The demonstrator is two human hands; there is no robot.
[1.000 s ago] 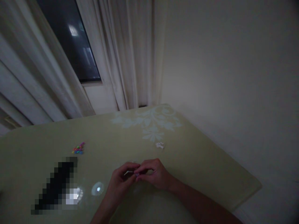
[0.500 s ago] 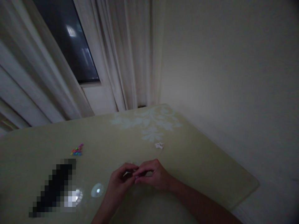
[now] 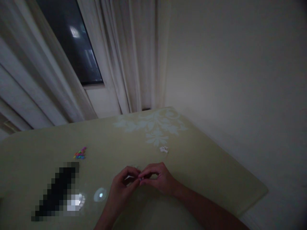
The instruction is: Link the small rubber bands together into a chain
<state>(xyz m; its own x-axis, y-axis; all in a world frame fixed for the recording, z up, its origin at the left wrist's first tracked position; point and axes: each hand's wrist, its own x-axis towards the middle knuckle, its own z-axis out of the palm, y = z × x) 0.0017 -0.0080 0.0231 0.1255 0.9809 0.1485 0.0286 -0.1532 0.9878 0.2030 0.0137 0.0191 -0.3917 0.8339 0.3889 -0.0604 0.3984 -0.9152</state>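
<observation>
My left hand [image 3: 122,184] and my right hand [image 3: 161,179] meet over the near middle of the table, fingertip to fingertip. Thumb and forefinger of each are pinched together on a tiny pale, pinkish piece [image 3: 141,179], too small and dark to name. Beyond my right hand lies a small white object [image 3: 164,149], with a faint thin strand running from it toward the hand. A small heap of brightly coloured little pieces [image 3: 80,154] rests farther left, apart from both hands.
The glossy pale table [image 3: 211,172] has a white floral pattern [image 3: 157,124] near its far corner. A blurred-out dark shape [image 3: 56,191] and lamp reflections lie at the left. Curtains [image 3: 134,57], a window [image 3: 72,41] and a wall [image 3: 227,80] border the table.
The fingertips have shifted slightly around the tiny piece, and more of it shows between them. The view has moved a little; the heap and the white object stay put.
</observation>
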